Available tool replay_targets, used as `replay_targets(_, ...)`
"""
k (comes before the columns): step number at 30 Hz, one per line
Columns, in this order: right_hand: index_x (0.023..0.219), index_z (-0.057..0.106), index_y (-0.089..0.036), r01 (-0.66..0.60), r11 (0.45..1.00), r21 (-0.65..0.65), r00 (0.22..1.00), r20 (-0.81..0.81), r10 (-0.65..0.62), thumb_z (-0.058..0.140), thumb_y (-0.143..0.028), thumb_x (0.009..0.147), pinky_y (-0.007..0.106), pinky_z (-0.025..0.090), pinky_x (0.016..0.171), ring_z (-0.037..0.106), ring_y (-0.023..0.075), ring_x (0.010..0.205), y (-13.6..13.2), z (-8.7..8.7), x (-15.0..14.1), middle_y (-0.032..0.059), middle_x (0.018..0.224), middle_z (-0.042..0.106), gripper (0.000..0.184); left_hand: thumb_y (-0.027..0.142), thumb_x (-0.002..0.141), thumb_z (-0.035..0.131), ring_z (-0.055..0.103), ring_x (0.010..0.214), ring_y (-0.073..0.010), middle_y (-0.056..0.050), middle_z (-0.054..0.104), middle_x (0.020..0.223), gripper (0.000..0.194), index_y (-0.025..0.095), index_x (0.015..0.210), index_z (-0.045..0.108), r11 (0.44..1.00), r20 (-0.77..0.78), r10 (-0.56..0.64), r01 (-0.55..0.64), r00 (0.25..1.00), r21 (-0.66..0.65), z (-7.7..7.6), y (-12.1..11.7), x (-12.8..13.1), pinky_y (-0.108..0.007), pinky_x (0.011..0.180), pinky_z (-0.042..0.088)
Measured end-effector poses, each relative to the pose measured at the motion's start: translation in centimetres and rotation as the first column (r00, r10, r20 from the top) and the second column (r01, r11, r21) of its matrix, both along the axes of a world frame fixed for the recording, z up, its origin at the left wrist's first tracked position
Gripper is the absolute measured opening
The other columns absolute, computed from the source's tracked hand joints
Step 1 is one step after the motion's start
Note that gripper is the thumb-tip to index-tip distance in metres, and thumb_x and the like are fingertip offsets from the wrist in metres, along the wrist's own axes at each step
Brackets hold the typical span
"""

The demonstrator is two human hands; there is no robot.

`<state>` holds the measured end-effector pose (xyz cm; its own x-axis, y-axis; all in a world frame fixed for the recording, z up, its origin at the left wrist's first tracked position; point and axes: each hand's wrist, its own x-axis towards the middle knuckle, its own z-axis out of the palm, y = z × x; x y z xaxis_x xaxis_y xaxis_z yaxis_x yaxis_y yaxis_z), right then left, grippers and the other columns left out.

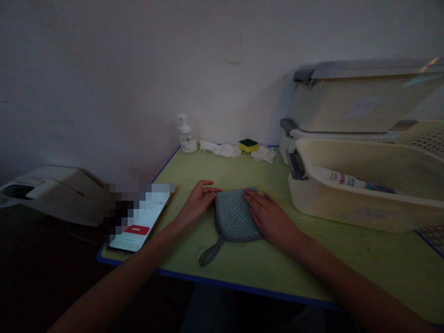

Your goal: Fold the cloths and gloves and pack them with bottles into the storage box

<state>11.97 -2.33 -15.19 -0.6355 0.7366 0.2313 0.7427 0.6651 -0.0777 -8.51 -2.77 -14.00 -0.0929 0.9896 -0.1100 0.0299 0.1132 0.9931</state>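
Note:
A grey-blue woven dishcloth [236, 215] lies folded on the table in front of me, with a dark checked border. Its hanging loop [210, 254] points toward the near left. My left hand [201, 199] is at the cloth's far left corner, fingers apart, the fingertips touching or nearly touching the edge. Across the right side of the cloth rests my right hand [265, 215], its fingers stretched out flat. The underside of the cloth and part of its right edge are hidden.
A phone [138, 226] lies at the table's left edge. Along the wall are a pump bottle [188, 138], crumpled white tissues [227, 150] and a yellow-green sponge [248, 145]. At right stands a cream bin [347, 210] holding a printed package [347, 179], with another lidded box [347, 106] behind.

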Motion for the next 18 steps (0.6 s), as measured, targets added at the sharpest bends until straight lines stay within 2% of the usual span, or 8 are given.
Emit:
replay_targets(4,0.125,0.051,-0.007,0.007,1.000,-0.004,1.000,0.007,-0.007,0.034,-0.009,0.087,0.050,0.039,0.101,0.051,0.0257,0.119,0.1,-0.2,-0.1,0.0179,0.133,0.050,0.042,0.015,0.074,0.058,0.064,0.084,-0.0158,-0.007,0.067,0.090,0.027,0.016,0.097,0.044,0.998,-0.047,0.031,-0.028,0.998,0.062,-0.6,0.2,-0.1,-0.034,0.083,0.048)
replay_targets(7,0.126,0.050,-0.005,0.007,1.000,-0.017,1.000,0.017,-0.007,0.034,-0.008,0.086,0.050,0.038,0.101,0.051,0.0260,0.119,0.1,-0.3,-0.1,0.0191,0.133,0.049,0.044,0.009,0.068,0.061,0.065,0.082,-0.0162,-0.005,0.068,0.086,0.034,0.018,0.096,0.043,0.997,-0.092,0.023,-0.016,0.996,0.081,-0.7,0.3,-0.1,-0.037,0.084,0.048)
replay_targets(15,0.127,0.049,-0.005,0.001,1.000,-0.008,0.999,0.038,-0.001,0.031,-0.009,0.086,0.051,0.038,0.101,0.050,0.0255,0.120,-0.1,-0.2,-0.1,0.0194,0.134,0.048,0.045,-0.002,0.064,0.056,0.064,0.091,-0.0164,-0.010,0.062,0.111,0.038,0.018,0.094,0.047,0.991,-0.241,0.025,0.008,0.970,0.136,-1.0,-0.4,0.5,-0.033,0.081,0.050)
replay_targets(18,0.128,0.048,-0.005,0.014,1.000,-0.022,0.999,0.044,-0.013,0.029,-0.009,0.087,0.051,0.037,0.101,0.049,0.0256,0.121,0.0,-0.1,-0.1,0.0192,0.134,0.048,0.045,0.000,0.066,0.055,0.063,0.086,-0.0158,-0.007,0.061,0.104,0.034,0.016,0.095,0.050,0.986,-0.385,0.002,0.062,0.923,0.154,-1.0,-0.8,0.2,-0.034,0.077,0.052)
